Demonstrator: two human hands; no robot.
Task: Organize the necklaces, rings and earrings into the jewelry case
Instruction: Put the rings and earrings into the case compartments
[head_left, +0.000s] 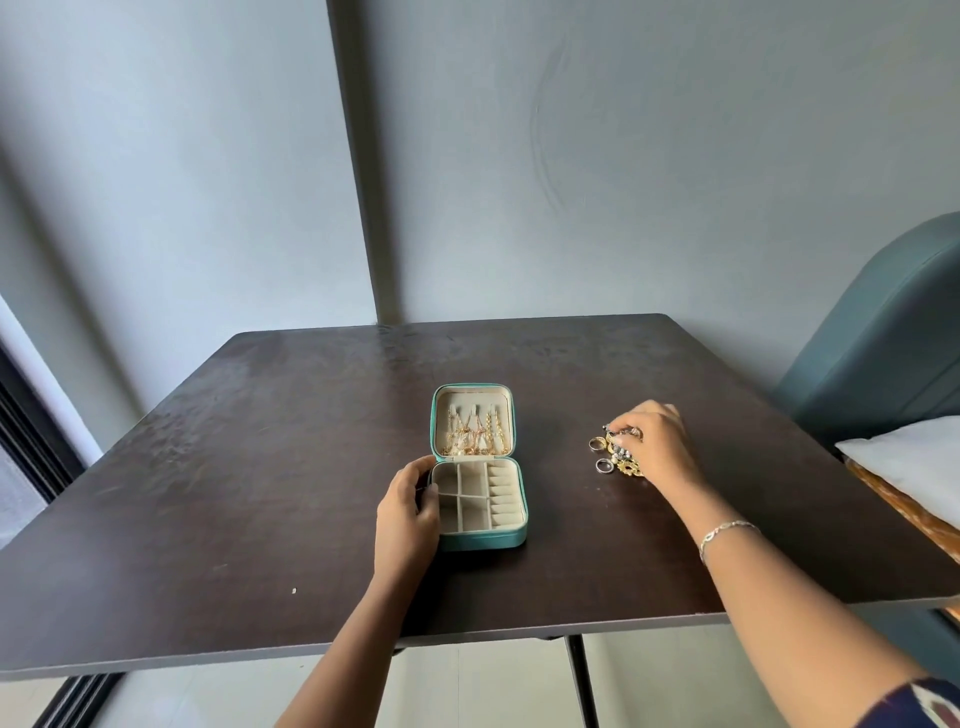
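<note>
Right hand (655, 441) pinches at the loose heap of gold and silver rings (614, 457), well right of the open teal jewelry case (483, 541) (left hand (408, 512) grips its wall).

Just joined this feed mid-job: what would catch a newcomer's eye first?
The open teal jewelry case in the middle of the dark table, gold necklaces in its lid, tray compartments looking empty. The left grip holds its left edge; the right grip rests on a pile of rings and earrings to the right.
</note>
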